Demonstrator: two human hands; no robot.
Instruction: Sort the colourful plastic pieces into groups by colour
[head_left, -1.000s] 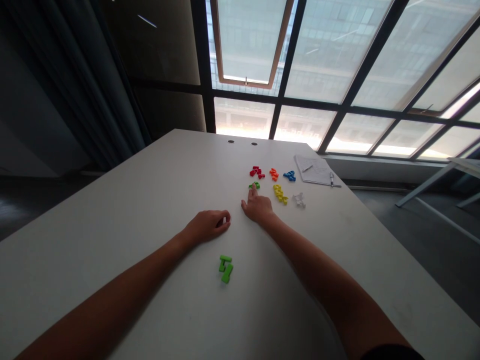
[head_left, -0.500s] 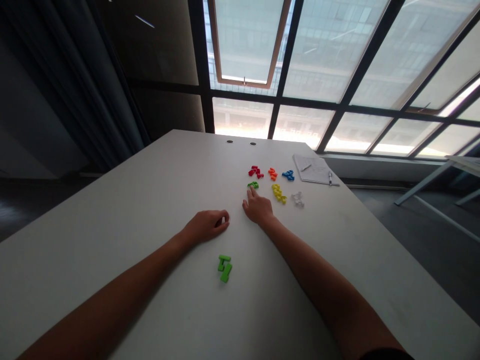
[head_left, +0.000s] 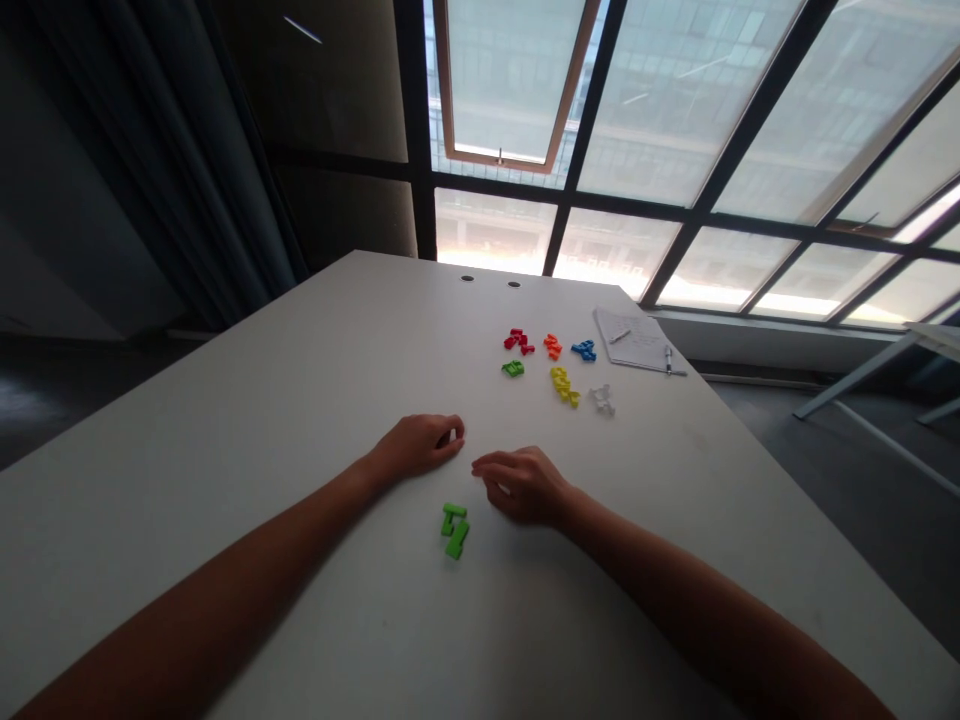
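My left hand rests on the white table, fingers curled toward the thumb, and nothing shows in the gap between them. To its right, my right hand has its fingertips drawn together. Whatever they hold, if anything, is too small or hidden to make out. Nearest to both hands lie a few loose green toy blocks, below and left of my right fingertips. Farther off, a small pile of green blocks lies on the table, touched by neither hand.
Beyond my hands are small piles of red pieces, orange pieces, blue pieces, yellow pieces and whitish clear pieces. Written paper with pens lies near the table's right edge.
My right hand has drawn back from the far green pile toward me and now sits near the loose green blocks, fingers pinched. My left hand stays in place. The view has shifted slightly.
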